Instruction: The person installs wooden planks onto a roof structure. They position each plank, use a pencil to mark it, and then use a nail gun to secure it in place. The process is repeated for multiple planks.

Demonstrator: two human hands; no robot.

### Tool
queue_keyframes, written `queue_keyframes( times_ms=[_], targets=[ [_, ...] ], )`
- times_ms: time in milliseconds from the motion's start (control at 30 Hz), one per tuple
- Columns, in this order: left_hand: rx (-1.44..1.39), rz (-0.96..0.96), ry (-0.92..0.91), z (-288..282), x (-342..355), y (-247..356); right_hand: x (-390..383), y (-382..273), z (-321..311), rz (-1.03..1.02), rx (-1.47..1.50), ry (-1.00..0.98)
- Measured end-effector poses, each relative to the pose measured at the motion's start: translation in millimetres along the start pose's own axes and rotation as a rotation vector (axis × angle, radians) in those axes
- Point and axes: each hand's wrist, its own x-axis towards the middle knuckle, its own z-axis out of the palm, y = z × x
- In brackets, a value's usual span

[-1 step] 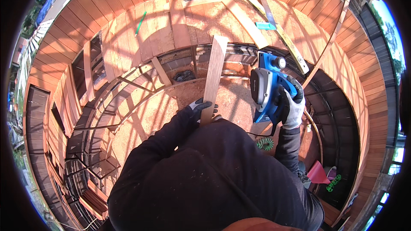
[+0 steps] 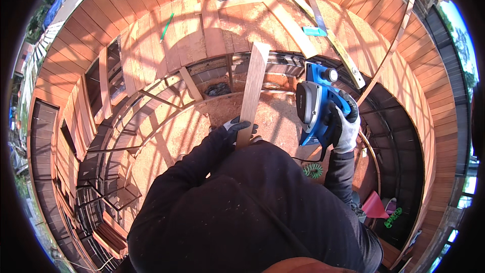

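Note:
In my left hand (image 2: 234,124), gloved in grey and black, is the near end of a narrow wooden board (image 2: 254,78). Its fingers wrap the board's edge, and the far end points away from me. A blue electric hand planer (image 2: 314,103) with a dark side cover and a round front knob hangs to the right of the board, apart from it. My right hand (image 2: 346,129), in a similar glove, is closed around the planer's rear handle. From the planer's back end a dark cord runs down near my lap.
A curved wooden bench (image 2: 187,35) arcs ahead, with loose planks (image 2: 290,28), a green stick (image 2: 166,27) and a light-blue piece (image 2: 314,31) on it. Slatted walls (image 2: 106,7) surround me. A green coiled hose (image 2: 313,171) and a red object (image 2: 375,205) lie at lower right.

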Motion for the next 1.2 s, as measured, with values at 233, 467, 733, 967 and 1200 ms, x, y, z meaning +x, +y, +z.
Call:
queue_keyframes(
  times_ms=[233, 467, 733, 967, 1200],
  targets=[
    [-0.084, 0.022, 0.074, -8.4, 10.7, -8.4, 21.2, 16.6, -7.9, -0.020, -0.154, -0.021],
    [-0.075, -0.025, 0.093, -16.4, 34.7, -1.6, 26.1, 9.7, 27.3, 0.024, -0.123, -0.138],
    [-0.069, -0.002, 0.003, -15.8, 38.4, -22.4, 29.6, 26.0, 83.6, 0.059, -0.037, -0.236],
    [0.072, 0.100, 0.178, -10.3, 54.9, -35.9, 29.7, 62.6, 121.2, -0.107, -0.275, -0.270],
    [-0.100, 0.006, 0.185, -17.2, 60.6, -40.3, 22.2, 76.2, 135.7, -0.183, -0.408, -0.280]
  ],
)
